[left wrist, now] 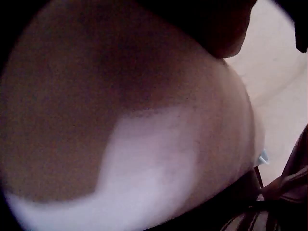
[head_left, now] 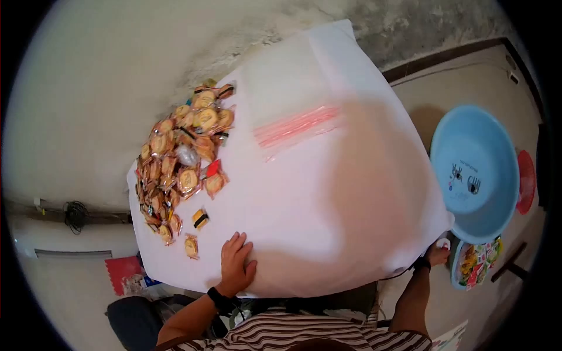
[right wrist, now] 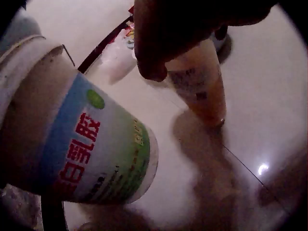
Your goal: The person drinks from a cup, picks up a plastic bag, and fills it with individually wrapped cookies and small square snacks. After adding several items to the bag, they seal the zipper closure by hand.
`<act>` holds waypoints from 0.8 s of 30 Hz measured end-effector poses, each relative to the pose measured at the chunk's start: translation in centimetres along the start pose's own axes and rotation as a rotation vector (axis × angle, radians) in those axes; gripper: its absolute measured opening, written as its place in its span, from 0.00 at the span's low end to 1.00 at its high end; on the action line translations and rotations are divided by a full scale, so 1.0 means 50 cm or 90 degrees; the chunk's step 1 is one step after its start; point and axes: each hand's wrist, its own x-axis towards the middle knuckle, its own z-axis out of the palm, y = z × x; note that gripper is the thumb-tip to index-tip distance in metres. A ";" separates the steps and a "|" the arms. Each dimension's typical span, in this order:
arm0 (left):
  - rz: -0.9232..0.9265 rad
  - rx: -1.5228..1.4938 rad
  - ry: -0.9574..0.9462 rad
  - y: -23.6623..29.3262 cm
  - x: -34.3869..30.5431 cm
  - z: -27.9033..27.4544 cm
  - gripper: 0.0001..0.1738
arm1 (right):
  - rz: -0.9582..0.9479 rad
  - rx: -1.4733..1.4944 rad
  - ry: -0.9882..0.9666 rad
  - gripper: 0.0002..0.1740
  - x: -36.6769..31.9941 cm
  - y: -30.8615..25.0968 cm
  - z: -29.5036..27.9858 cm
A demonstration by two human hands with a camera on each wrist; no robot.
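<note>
My left hand point(head_left: 236, 263) rests on the white-covered table point(head_left: 281, 222) near its front edge, fingers extended. Just beyond its fingertips lie two wrapped biscuits point(head_left: 191, 246), apart from a big heap of wrapped biscuits point(head_left: 161, 155). In the left wrist view, that hand shows only as a dark shape over the cloth. My right hand point(head_left: 437, 254) hangs low off the table's right corner. It grips a clear plastic cup point(right wrist: 204, 91) with a brownish drink inside by its upper part; a bit of white point(head_left: 443, 243) shows at the fingers in the head view.
Clear bags with pink-red strips point(head_left: 298, 126) lie across the table's far half. On the floor at right are a blue basin point(head_left: 486, 158), a smaller container of colourful packets point(head_left: 477, 263) and a red stool point(head_left: 527, 181). A labelled bucket point(right wrist: 101, 139) stands close to my right wrist.
</note>
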 end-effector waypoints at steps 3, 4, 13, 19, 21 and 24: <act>-0.002 -0.021 0.065 0.000 0.032 0.010 0.26 | -0.028 -0.013 -0.032 0.45 0.004 -0.132 -0.074; -0.012 -0.018 0.039 0.009 0.025 -0.004 0.26 | -0.104 0.006 0.035 0.44 0.005 -0.107 -0.097; -0.010 -0.078 0.066 0.005 -0.006 -0.011 0.23 | -0.204 0.033 0.012 0.45 0.054 -0.180 -0.445; 0.070 -0.102 0.168 -0.021 -0.017 0.014 0.21 | -0.473 0.112 0.078 0.44 0.106 -0.244 -0.662; 0.066 -0.119 0.193 -0.020 -0.017 0.022 0.20 | -0.564 0.126 0.071 0.43 0.075 -0.305 -0.765; 0.082 -0.154 0.237 -0.027 -0.026 0.026 0.17 | -0.775 0.397 -0.032 0.37 0.004 -0.392 -0.866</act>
